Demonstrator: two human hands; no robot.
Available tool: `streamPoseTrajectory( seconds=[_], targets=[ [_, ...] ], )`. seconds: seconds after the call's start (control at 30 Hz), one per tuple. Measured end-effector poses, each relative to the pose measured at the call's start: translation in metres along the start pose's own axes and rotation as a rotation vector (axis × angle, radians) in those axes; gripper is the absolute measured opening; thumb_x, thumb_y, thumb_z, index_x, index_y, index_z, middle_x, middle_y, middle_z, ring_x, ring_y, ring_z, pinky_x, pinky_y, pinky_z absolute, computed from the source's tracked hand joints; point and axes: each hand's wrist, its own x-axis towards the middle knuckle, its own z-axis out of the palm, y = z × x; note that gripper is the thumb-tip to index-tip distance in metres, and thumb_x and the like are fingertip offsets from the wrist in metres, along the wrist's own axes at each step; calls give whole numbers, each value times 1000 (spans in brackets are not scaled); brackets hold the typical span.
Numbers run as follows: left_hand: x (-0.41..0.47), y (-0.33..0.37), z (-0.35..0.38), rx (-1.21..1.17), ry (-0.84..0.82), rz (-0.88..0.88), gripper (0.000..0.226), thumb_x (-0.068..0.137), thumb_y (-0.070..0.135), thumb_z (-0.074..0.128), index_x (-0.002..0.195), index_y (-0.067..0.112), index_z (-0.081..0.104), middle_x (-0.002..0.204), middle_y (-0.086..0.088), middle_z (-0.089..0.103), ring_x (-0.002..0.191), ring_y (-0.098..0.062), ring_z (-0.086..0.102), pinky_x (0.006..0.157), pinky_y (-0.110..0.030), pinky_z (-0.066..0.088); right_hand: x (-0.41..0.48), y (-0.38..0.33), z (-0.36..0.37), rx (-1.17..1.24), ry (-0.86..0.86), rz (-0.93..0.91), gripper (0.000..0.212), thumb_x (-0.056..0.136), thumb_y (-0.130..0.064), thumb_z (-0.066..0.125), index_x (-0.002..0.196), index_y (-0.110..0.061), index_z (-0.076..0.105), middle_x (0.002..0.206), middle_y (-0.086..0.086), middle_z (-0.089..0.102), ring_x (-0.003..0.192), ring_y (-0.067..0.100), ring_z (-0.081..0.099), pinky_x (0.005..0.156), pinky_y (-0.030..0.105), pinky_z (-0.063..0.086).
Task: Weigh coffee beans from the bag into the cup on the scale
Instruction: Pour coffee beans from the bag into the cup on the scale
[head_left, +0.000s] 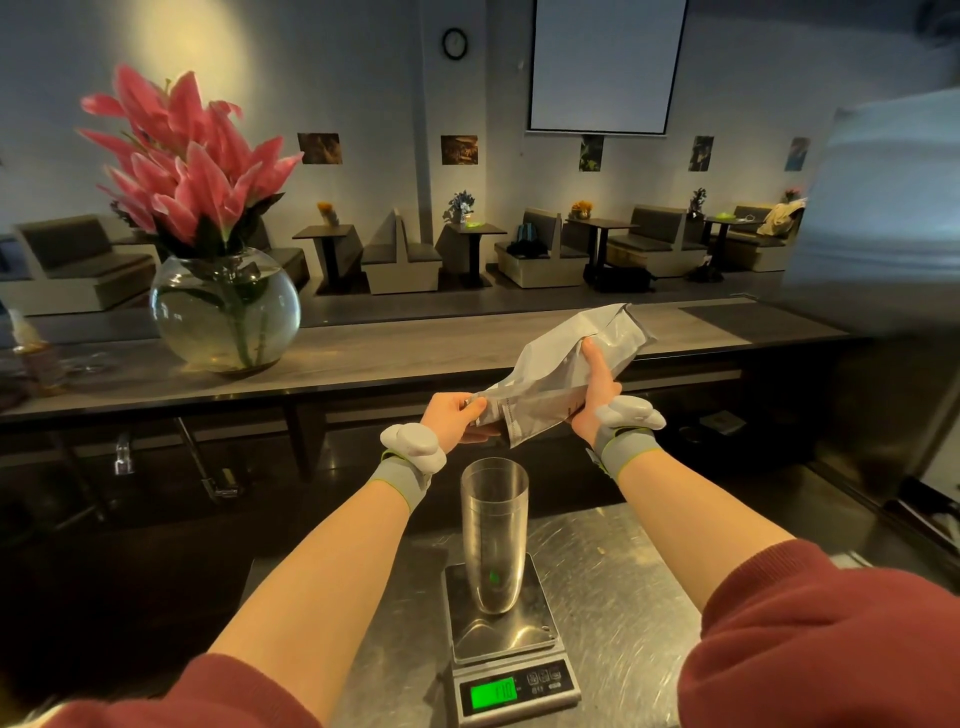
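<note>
- Scale (511, 644) on the steel tabletop (623, 597), nearest; its green display is blurred.
- Clear cup (493, 530) stands upright on it.
- Left hand (451, 415) pinches the mouth of the grey bag (566, 374); right hand (595, 389) grips its tilted body above the cup.

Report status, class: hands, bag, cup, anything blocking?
Left hand and right hand both grip the tilted silver foil bag. Clear plastic cup upright on steel scale, no beans visible. Nothing blocking.

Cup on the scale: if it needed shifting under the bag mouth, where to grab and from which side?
Grip the cup around its mid wall, coming from the right side. It stands upright, tall and narrow on the scale, so a low-to-middle wrap is less likely to tip it. The bag hangs above the rim, held by the left hand and right hand, blocking a top approach.
</note>
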Motion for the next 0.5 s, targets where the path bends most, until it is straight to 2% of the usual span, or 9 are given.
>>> streamPoseTrajectory(
  seconds=[0.17, 0.3, 0.4, 0.5],
  targets=[
    [0, -1, 1, -7, -1, -6, 33, 95, 17, 46, 124, 1, 54, 128, -20, 58, 115, -36, 60, 97, -45, 51, -4, -4, 0, 9, -8, -12, 138, 29, -86, 58, 148, -26, 21, 144, 8, 39, 129, 33, 42, 110, 53, 36],
    [0, -2, 0, -15, -2, -3, 33, 95, 17, 47, 122, 1, 55, 128, -21, 58, 114, -35, 60, 97, -46, 51, -6, -5, 1, 44, -26, -33, 119, 52, -77, 64, 148, -23, 19, 142, 9, 39, 129, 34, 42, 110, 53, 37],
    [-1, -2, 0, -6, -4, -9, 33, 95, 17, 46, 123, 1, 55, 128, -20, 58, 114, -35, 60, 97, -43, 51, -6, -4, 2, 20, -17, -19, 135, 33, -83, 60, 148, -25, 20, 144, 8, 38, 129, 34, 42, 109, 54, 37],
    [-1, -2, 1, -4, -7, -5, 34, 95, 17, 46, 124, 1, 54, 128, -20, 58, 115, -35, 60, 97, -43, 51, -7, -4, 2, 30, -18, -25, 137, 29, -82, 60, 148, -25, 20, 143, 8, 38, 128, 34, 42, 109, 54, 38]
  ],
)
